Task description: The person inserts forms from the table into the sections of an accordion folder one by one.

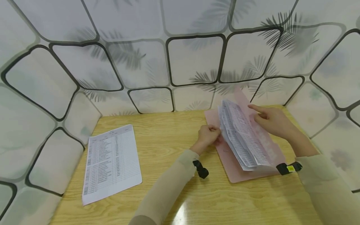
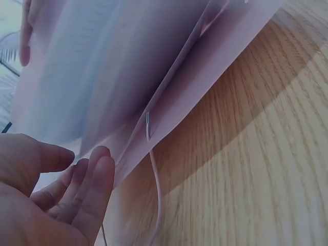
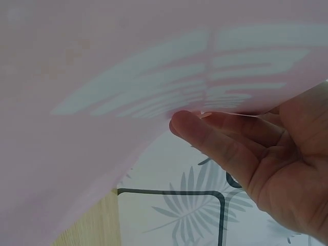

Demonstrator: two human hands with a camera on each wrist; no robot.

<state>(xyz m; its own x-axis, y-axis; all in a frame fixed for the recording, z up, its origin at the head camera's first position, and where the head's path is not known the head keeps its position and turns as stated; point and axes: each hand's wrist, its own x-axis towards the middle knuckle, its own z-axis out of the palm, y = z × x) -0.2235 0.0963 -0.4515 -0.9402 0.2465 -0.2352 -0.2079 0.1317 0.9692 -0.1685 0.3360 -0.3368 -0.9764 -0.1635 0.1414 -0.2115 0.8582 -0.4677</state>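
A pink folder (image 1: pixel 226 161) lies opened at a slant on the right of the table, with a stack of printed sheets (image 1: pixel 239 134) in it. My left hand (image 1: pixel 208 136) is at the stack's left edge; in the left wrist view its thumb and fingertips pinch the edge of the sheets (image 2: pixel 97 77). My right hand (image 1: pixel 271 120) holds up the folder's thin pink cover (image 1: pixel 265 137), gripping its edge between thumb and fingers, as the right wrist view shows. A pale cord (image 2: pixel 155 179) with a metal tip hangs from the folder's edge.
A separate printed sheet (image 1: pixel 113 162) with a table of rows lies on the left of the wooden table (image 1: pixel 168 131). Patterned fabric walls (image 1: pixel 194 59) rise along the table's back and sides.
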